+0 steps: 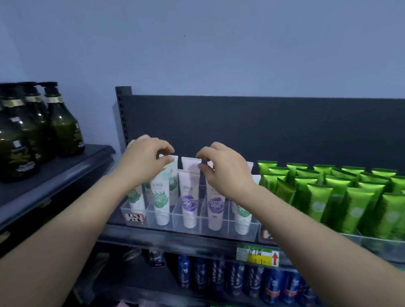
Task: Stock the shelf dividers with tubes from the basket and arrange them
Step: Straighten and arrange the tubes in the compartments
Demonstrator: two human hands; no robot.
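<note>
— Forearms (60, 231) first: which way do they reach?

— Left grip (147, 156) pinches the crimped top of a green-leaf tube (174, 178) standing upright directly below it in the clear divider (247, 230). Right grip (223, 169), fingers curled, hovers beside the purple tube (190, 164) just to its left; whether it touches cannot be told.
</note>
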